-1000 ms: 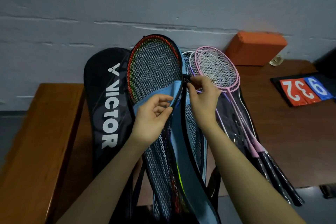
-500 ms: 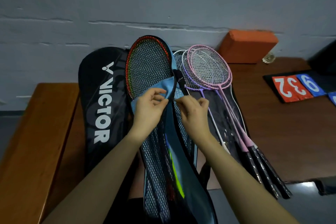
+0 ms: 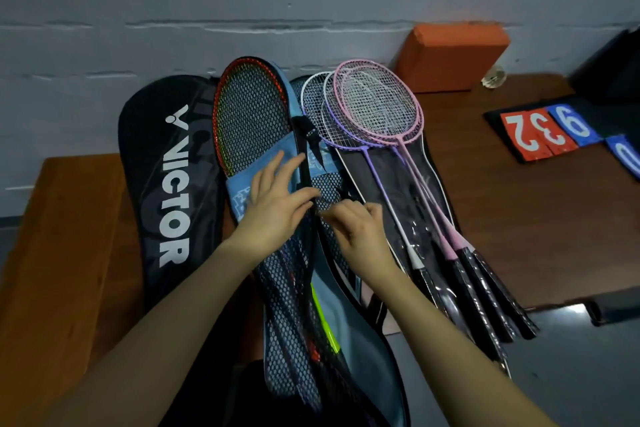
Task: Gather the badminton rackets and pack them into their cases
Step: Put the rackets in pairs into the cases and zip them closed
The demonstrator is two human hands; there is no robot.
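Note:
A red-framed racket (image 3: pixel 249 114) lies head-up inside a light blue mesh case (image 3: pixel 349 319) at the centre. My left hand (image 3: pixel 277 201) rests with straight fingers on the case's blue flap. My right hand (image 3: pixel 356 229) pinches something small at the case's black zip edge, probably the zipper pull. A black VICTOR case (image 3: pixel 166 184) lies to the left. Pink, purple and white rackets (image 3: pixel 377 107) rest on a dark flat case (image 3: pixel 408 177) to the right.
An orange block (image 3: pixel 453 55) leans on the grey wall at the back. Red and blue score cards (image 3: pixel 547 132) lie at the right of the dark wooden table (image 3: pixel 540 218). A brown wooden bench (image 3: pixel 59 253) stands at the left.
My right hand came down along the case's edge from near the racket head to mid-case. My left hand let go its pinch and now lies flat on the blue flap.

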